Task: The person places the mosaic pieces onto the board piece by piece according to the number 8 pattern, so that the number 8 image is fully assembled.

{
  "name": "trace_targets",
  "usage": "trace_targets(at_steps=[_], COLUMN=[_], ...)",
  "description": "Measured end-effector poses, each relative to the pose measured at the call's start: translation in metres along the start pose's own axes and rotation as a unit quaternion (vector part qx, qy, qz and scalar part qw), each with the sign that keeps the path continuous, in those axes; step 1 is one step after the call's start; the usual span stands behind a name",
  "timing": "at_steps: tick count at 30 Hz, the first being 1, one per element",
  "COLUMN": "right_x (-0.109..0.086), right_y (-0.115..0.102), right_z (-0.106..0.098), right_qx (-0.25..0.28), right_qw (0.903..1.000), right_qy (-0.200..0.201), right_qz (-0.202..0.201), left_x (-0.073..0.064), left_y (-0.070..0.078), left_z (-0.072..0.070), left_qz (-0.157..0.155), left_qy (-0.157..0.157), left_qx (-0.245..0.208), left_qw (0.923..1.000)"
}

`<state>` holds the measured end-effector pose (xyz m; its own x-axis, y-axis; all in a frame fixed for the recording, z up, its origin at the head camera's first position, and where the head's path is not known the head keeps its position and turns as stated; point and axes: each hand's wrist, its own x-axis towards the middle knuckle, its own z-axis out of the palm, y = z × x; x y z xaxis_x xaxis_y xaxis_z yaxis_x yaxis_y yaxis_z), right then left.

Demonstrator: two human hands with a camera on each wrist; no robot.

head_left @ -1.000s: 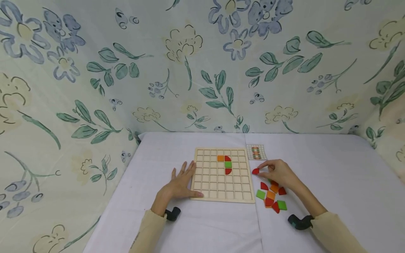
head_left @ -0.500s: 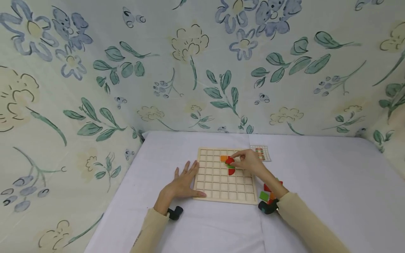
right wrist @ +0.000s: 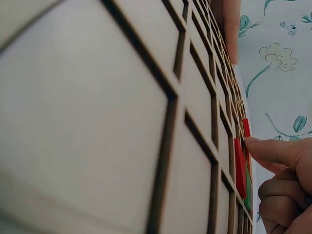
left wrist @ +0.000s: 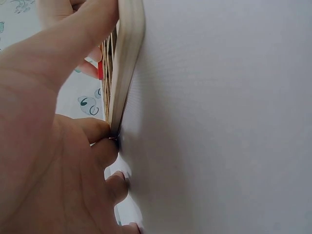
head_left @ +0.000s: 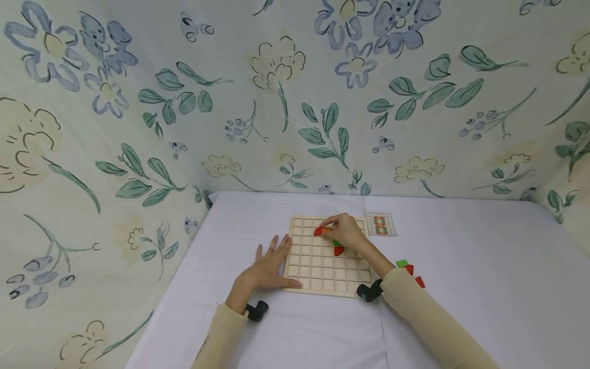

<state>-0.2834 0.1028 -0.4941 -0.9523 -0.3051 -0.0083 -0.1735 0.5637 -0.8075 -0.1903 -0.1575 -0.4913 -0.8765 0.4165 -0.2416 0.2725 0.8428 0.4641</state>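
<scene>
A wooden grid board (head_left: 313,271) lies on the white cloth. My left hand (head_left: 268,267) rests at its left side with fingers spread, thumb over the front-left corner; in the left wrist view the fingertips meet the board's edge (left wrist: 127,63). My right hand (head_left: 346,233) reaches over the upper rows and pinches a red quarter-circle tile (head_left: 318,231) at a cell just left of an orange square tile (head_left: 327,230). A green square tile (head_left: 337,243) and another red quarter-circle tile (head_left: 339,251) sit below, partly under the hand. The red tile above the green one is hidden.
A small pattern card (head_left: 381,224) lies beyond the board's right edge. Loose tiles are partly hidden by the right sleeve (head_left: 424,307), among them a green one (head_left: 402,263) and a red one (head_left: 420,282). A floral curtain (head_left: 276,128) hangs behind the table.
My right hand has carried the red quarter-circle tile leftward from beside the loose tiles, over the board, to the left of the orange tile. My left hand stays at the board's edge.
</scene>
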Motion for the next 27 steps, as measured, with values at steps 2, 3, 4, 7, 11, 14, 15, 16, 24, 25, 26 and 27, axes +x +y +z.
trace_targets(at_steps=[2, 3, 4, 7, 11, 14, 15, 16, 24, 25, 26, 27], right_x=[0.000, 0.001, 0.001, 0.001, 0.002, 0.002, 0.002, 0.002, -0.010, -0.014, -0.018, -0.023], right_y=[0.000, 0.000, 0.000, 0.000, 0.002, 0.002, 0.003, 0.002, 0.004, 0.004, 0.005, 0.006], right_z=[-0.001, -0.001, -0.001, -0.001, -0.001, -0.001, -0.001, -0.002, -0.019, -0.024, -0.029, -0.035], right_qx=[0.005, 0.006, 0.007, 0.010, 0.013, 0.014, 0.013, 0.013, 0.018, 0.014, 0.004, -0.005], right_qw=[1.0000, 1.0000, 1.0000, 0.9999, 0.9999, 0.9999, 0.9999, 0.9999, 0.9994, 0.9993, 0.9994, 0.9993], right_qy=[-0.004, -0.005, -0.006, -0.011, -0.009, -0.003, 0.000, 0.001, 0.003, 0.003, 0.004, 0.007], right_qz=[0.000, 0.001, 0.000, -0.005, -0.002, 0.005, 0.007, 0.010, 0.030, 0.034, 0.035, 0.038], left_x=[0.000, 0.001, 0.001, 0.001, 0.001, 0.001, 0.001, 0.001, 0.002, 0.002, 0.002, 0.002], left_y=[0.000, 0.001, 0.001, 0.001, 0.002, 0.003, 0.004, 0.004, 0.004, 0.003, 0.003, 0.002], left_z=[0.000, -0.001, -0.001, -0.001, -0.001, -0.001, -0.001, -0.002, -0.001, -0.001, 0.000, 0.000], left_qz=[-0.001, -0.002, -0.002, -0.001, 0.000, 0.001, 0.001, 0.001, -0.003, -0.005, -0.007, -0.007], left_qy=[0.000, 0.000, 0.000, 0.001, 0.002, 0.000, -0.001, -0.002, -0.002, -0.003, -0.005, -0.004], left_qx=[0.002, 0.003, 0.003, 0.004, 0.002, 0.000, 0.000, 0.000, 0.003, 0.004, 0.006, 0.004], left_qw=[1.0000, 1.0000, 1.0000, 1.0000, 1.0000, 1.0000, 1.0000, 1.0000, 1.0000, 1.0000, 0.9999, 1.0000])
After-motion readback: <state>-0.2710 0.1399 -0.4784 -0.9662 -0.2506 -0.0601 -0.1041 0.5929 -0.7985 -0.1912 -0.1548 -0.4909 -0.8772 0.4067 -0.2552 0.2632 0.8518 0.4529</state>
